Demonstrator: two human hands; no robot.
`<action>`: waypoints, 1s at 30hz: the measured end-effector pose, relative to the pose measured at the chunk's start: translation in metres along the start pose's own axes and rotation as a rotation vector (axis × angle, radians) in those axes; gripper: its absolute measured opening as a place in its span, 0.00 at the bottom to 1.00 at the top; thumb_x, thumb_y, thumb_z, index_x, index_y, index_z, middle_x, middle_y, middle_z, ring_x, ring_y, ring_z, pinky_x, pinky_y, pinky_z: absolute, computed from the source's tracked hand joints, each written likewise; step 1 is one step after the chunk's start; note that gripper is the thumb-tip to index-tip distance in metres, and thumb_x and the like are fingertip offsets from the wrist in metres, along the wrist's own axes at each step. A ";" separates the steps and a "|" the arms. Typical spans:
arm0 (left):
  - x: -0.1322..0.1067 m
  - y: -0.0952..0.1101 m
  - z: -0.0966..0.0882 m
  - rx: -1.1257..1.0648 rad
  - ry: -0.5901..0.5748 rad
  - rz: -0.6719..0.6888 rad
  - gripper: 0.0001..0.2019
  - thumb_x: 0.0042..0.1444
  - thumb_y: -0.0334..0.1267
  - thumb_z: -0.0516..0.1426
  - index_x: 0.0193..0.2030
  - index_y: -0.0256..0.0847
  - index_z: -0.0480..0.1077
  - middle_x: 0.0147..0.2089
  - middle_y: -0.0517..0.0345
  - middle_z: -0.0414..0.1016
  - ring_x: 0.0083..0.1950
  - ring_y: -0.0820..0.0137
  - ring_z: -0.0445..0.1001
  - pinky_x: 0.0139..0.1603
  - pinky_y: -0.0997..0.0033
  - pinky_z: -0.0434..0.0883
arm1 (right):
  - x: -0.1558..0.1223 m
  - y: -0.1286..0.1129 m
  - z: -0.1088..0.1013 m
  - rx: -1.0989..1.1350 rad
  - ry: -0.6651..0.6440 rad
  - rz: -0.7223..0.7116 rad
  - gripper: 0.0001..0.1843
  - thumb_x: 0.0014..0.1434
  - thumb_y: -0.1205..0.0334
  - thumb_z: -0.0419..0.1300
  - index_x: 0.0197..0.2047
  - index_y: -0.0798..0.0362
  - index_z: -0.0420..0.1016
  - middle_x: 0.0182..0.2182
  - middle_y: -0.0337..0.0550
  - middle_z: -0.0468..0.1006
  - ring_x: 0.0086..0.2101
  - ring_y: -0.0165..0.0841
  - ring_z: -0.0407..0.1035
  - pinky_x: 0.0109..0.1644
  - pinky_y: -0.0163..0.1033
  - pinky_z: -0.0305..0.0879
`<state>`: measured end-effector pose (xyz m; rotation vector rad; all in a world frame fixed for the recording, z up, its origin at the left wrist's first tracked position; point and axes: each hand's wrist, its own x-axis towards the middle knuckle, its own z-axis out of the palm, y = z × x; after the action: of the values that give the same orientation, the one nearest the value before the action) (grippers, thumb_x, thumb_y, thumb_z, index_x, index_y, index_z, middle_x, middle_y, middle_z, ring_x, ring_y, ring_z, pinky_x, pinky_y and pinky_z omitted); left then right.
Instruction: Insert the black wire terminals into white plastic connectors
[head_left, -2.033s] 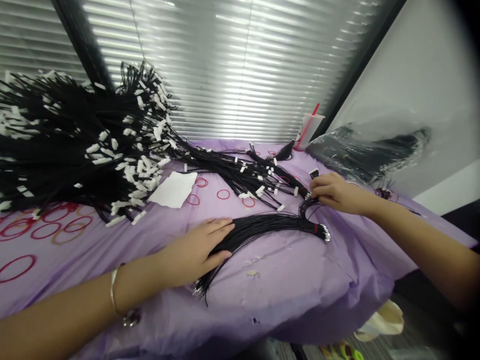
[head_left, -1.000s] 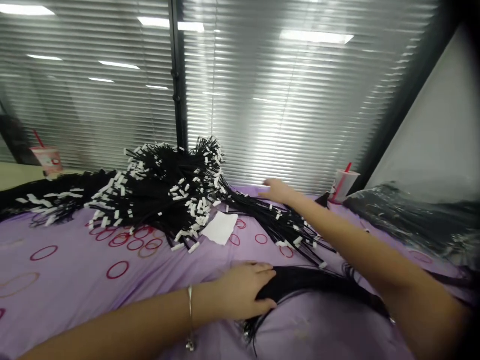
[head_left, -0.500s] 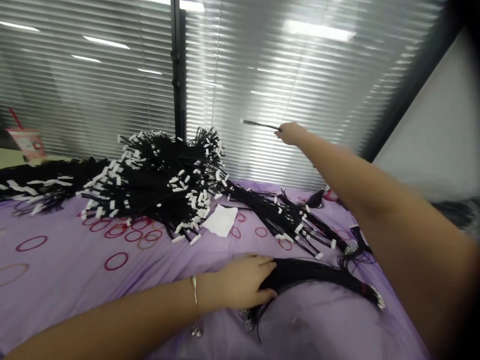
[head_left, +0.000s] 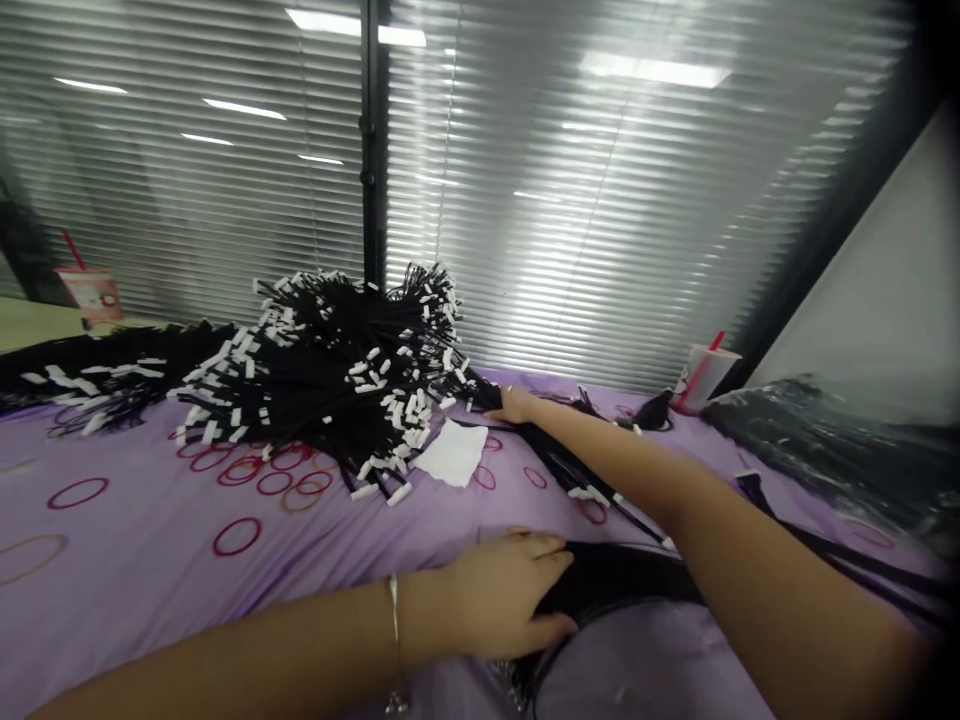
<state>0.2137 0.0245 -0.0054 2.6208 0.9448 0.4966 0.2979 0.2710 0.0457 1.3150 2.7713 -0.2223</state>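
The left hand (head_left: 517, 600) lies on the wire bundle (head_left: 630, 572), thumb and fingers apart. At its twelve o'clock, the right hand (head_left: 511, 405) meets loose wires (head_left: 559, 460); grip, I cannot tell. Reaching seems the step; next probably needs a gentle pinch.

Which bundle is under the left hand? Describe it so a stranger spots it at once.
On the purple cloth, find the left hand, with a silvery bracelet on its wrist. Under it lies the bundle of black wires, running right until the right forearm hides it. Unlike the heap of wires behind, thick with white connectors, its visible part shows none, only silvery tips at the near end.
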 end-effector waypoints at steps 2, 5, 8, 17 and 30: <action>0.000 -0.001 0.000 -0.008 -0.001 0.000 0.31 0.57 0.48 0.52 0.62 0.28 0.59 0.63 0.38 0.60 0.63 0.55 0.61 0.64 0.57 0.56 | 0.005 0.001 0.006 -0.037 -0.004 0.101 0.16 0.62 0.56 0.54 0.50 0.54 0.68 0.49 0.46 0.70 0.45 0.36 0.68 0.47 0.45 0.68; 0.000 -0.001 0.001 -0.015 0.001 -0.009 0.30 0.57 0.48 0.51 0.62 0.28 0.59 0.63 0.38 0.60 0.63 0.54 0.61 0.64 0.57 0.56 | 0.007 0.013 -0.011 -0.055 -0.007 0.205 0.17 0.61 0.56 0.54 0.50 0.56 0.69 0.48 0.45 0.70 0.44 0.37 0.68 0.46 0.46 0.68; -0.001 -0.001 0.002 -0.005 0.012 -0.005 0.30 0.57 0.48 0.51 0.62 0.27 0.59 0.63 0.38 0.61 0.62 0.54 0.61 0.64 0.57 0.57 | 0.001 0.027 -0.050 -0.080 0.069 0.294 0.18 0.60 0.56 0.55 0.49 0.57 0.69 0.47 0.46 0.71 0.44 0.38 0.68 0.46 0.45 0.68; -0.001 0.002 -0.002 -0.003 0.001 -0.020 0.29 0.59 0.46 0.50 0.62 0.30 0.59 0.63 0.38 0.60 0.63 0.54 0.61 0.63 0.55 0.59 | -0.084 0.074 -0.179 -0.066 0.559 0.507 0.18 0.62 0.57 0.53 0.51 0.58 0.67 0.47 0.46 0.71 0.42 0.35 0.69 0.45 0.45 0.68; 0.000 0.005 -0.007 0.015 -0.017 -0.030 0.28 0.60 0.47 0.48 0.63 0.32 0.58 0.64 0.41 0.60 0.63 0.57 0.60 0.63 0.57 0.59 | -0.102 0.060 -0.235 -0.287 0.702 0.247 0.18 0.66 0.59 0.45 0.53 0.58 0.66 0.51 0.47 0.67 0.52 0.40 0.63 0.54 0.52 0.59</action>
<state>0.2134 0.0217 0.0027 2.6159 0.9850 0.4602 0.4091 0.2675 0.2835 1.9026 2.9141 0.7625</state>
